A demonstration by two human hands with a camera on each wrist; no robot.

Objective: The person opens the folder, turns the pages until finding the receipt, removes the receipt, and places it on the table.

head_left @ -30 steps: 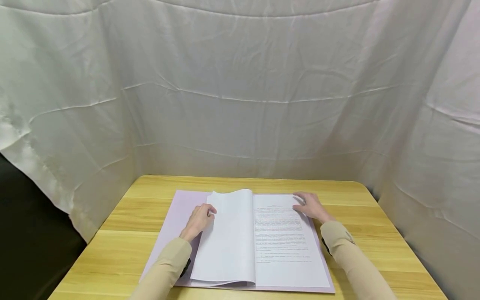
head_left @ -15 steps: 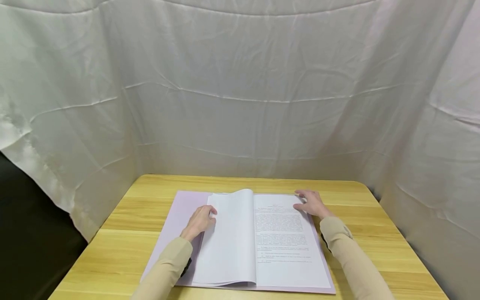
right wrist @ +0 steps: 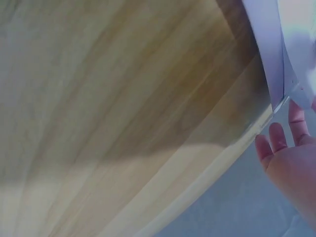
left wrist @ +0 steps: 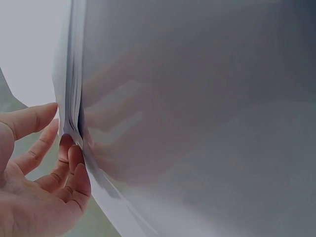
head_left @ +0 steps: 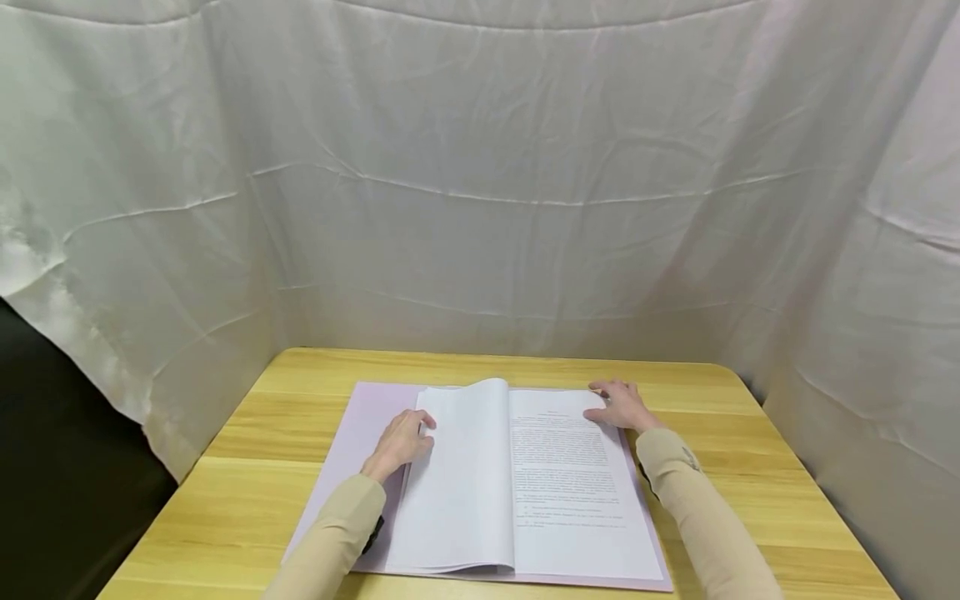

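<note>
A pale lilac folder (head_left: 378, 408) lies spread on the table with white sheets in it. On its left half, turned-over sheets (head_left: 457, 492) show a blank side and bulge at the middle fold. The right half bears a printed page (head_left: 566, 467). My left hand (head_left: 401, 442) holds the outer edge of the turned sheets; in the left wrist view its fingers (left wrist: 74, 185) curl against their stacked edges. Over the printed page's upper right corner rests my right hand (head_left: 621, 407), thumb and forefinger spread apart. In the right wrist view its fingers (right wrist: 277, 136) are bent near the folder's corner.
A wooden table (head_left: 720, 467) with rounded far corners bears the folder, which reaches close to the near edge. Grey-white cloth (head_left: 525, 183) hangs behind and on both sides. Something black (head_left: 67, 467) shows at the lower left.
The turned sheets' left edge and lower left corner have shifted slightly right, and their upper left corner lies flatter. Both hands keep nearly the same places, with small finger movements.
</note>
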